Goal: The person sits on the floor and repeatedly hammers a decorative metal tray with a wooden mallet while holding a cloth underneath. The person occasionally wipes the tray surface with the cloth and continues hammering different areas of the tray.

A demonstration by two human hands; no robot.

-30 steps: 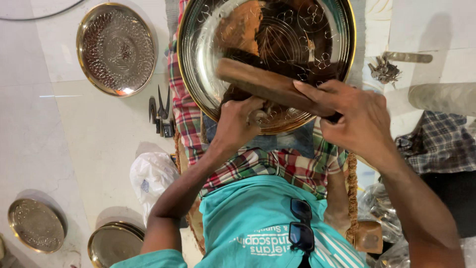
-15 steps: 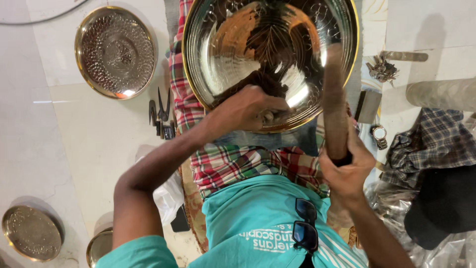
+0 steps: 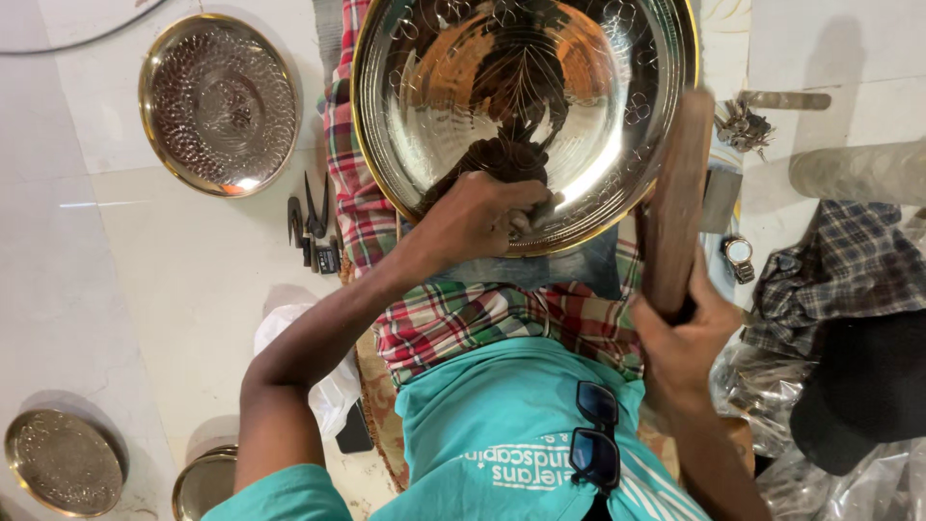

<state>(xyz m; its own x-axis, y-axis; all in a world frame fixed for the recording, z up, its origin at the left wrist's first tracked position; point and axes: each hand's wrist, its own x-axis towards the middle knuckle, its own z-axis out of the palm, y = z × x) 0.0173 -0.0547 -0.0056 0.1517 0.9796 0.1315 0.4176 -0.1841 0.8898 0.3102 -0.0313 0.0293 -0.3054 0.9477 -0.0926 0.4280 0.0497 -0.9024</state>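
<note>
A large polished brass plate [image 3: 579, 87] with engraved floral lines rests on the person's lap, over a plaid cloth [image 3: 463, 318], filling the upper middle of the view. The left hand [image 3: 477, 217] sits at the plate's 6 o'clock rim, its fingers [image 3: 526, 207] clenched around a small tool pressed against the metal; what the tool is cannot be told. The right hand [image 3: 685, 338] is at about 4 o'clock from the plate, its fingers wrapped tight on the lower end of a wooden mallet [image 3: 675, 193], which stands nearly upright just beside the plate's right edge. On the floor [image 3: 174, 280] at 9 o'clock lies a dimpled round plate [image 3: 220, 104], with small dark hand tools [image 3: 311, 224] between it and the lap. A wristwatch [image 3: 738, 253] lies at 3 o'clock.
</note>
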